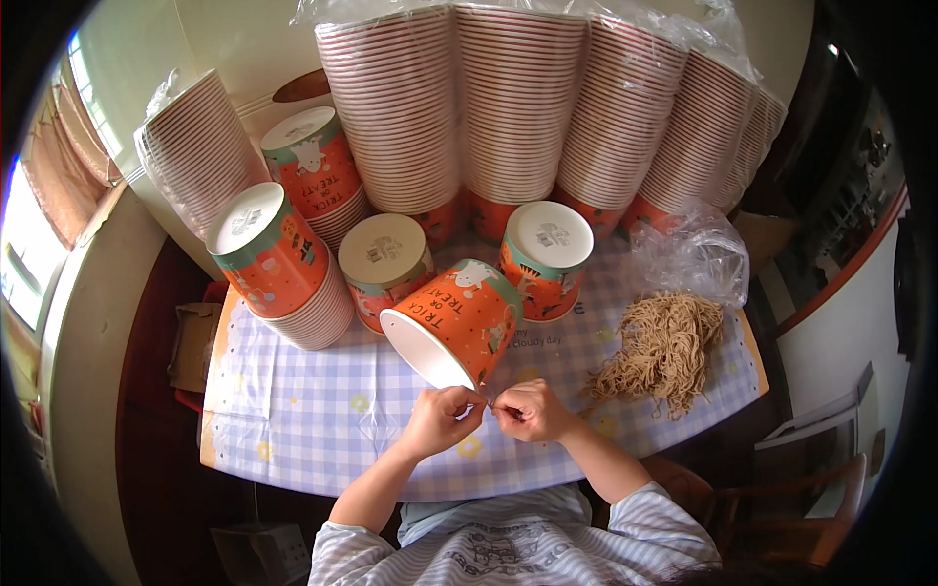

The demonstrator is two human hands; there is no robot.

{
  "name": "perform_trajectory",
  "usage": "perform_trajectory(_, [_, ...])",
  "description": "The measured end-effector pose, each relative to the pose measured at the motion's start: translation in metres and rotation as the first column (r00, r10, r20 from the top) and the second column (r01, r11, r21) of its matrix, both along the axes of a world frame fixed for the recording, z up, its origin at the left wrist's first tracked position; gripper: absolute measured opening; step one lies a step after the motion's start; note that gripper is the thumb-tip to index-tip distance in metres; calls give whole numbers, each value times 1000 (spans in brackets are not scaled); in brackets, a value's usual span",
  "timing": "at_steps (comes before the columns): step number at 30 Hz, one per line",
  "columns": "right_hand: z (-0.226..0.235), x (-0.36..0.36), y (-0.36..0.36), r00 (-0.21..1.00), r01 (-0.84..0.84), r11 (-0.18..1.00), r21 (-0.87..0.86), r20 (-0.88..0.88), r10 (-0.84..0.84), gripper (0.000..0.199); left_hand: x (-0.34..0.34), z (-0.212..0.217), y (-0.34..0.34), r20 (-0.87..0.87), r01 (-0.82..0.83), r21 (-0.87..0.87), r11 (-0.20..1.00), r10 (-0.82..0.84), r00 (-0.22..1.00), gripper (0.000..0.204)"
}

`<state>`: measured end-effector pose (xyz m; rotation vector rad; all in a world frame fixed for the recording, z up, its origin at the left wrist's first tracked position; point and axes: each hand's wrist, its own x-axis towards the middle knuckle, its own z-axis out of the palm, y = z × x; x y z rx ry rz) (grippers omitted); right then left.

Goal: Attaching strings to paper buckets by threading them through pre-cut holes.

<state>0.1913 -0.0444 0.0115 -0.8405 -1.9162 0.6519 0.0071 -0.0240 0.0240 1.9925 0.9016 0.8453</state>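
An orange paper bucket (451,320) with a green band and printed figures lies tilted on its side, its white open mouth facing me and to the left. Just below its rim, my left hand (446,418) and my right hand (532,410) meet with their fingertips nearly touching. Both are closed in a pinch. A thin brownish strand shows between the fingertips; its ends are hidden by my fingers. To the right of my right hand lies a loose heap of tan string (662,350).
Tall plastic-wrapped stacks of paper buckets (518,98) line the back of the table. Upside-down buckets stand nearer: a left stack (283,254), a middle one (386,259) and a right one (547,244). Crumpled clear plastic (696,256) rests behind the string. A checked tablecloth (313,410) covers the table.
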Motion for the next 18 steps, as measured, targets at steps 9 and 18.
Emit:
perform_trajectory(9, [-1, 1, 3, 999, -45, 999, -10, -1, 45, 10, 6, -4, -5, 16, -85, 117, 990, 84, 996, 4])
perform_trajectory(18, [1, 2, 1, 997, -57, 996, -63, -56, 54, 6, -3, 0, 3, 34, -15, 154, 988, 10, 999, 9])
